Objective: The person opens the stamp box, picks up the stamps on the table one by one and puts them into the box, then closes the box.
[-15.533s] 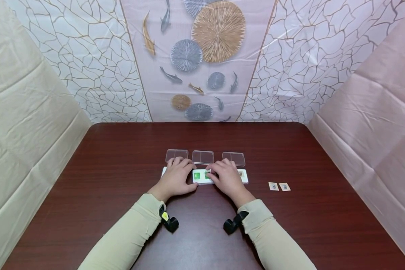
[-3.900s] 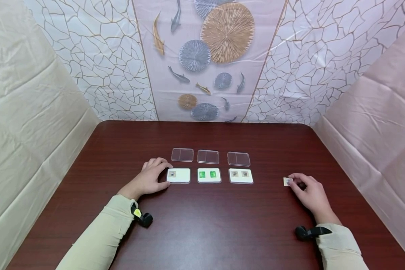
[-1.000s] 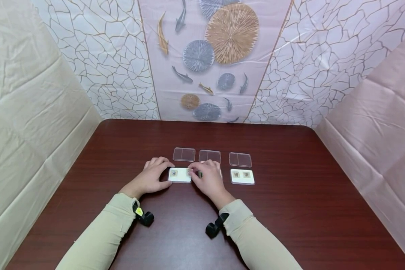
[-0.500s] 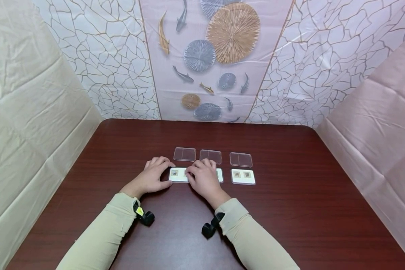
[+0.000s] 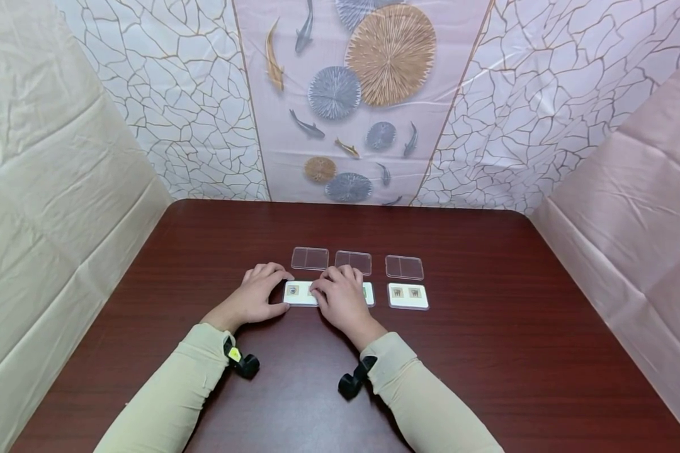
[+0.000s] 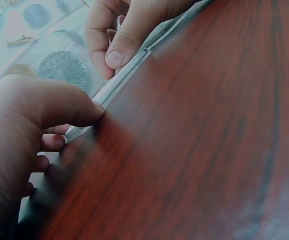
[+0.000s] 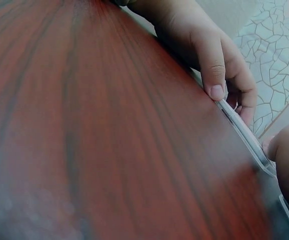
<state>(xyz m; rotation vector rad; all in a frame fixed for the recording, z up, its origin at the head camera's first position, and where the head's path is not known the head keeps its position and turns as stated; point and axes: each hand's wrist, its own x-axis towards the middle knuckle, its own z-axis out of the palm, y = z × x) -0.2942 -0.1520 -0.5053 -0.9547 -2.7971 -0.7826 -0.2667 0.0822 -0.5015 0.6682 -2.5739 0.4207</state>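
Observation:
In the head view my left hand (image 5: 249,296) grips the left end of a flat white-backed clear case (image 5: 301,302), thumb on the near edge, fingers at the far edge. A small stamp-like square (image 5: 293,290) lies in the case's left half. Over the right half my right hand (image 5: 344,302) has its thumb and forefinger down, close together; the square it carried is hidden beneath them. The left wrist view shows the right thumb (image 6: 116,59) low at the case's near edge. Partly covered by the right hand is the middle case (image 5: 369,296), a bit of green showing.
To the right lies a third white case (image 5: 408,304) with two brownish squares (image 5: 415,293). Behind the row rest three clear lids, the left lid (image 5: 310,258), middle lid (image 5: 354,261) and right lid (image 5: 404,267). All are on a dark red wooden table (image 5: 487,352).
Earlier my right hand took the last square from the table's right side and brought it to the left case. In the last second it shifted slightly left; the left hand stayed.

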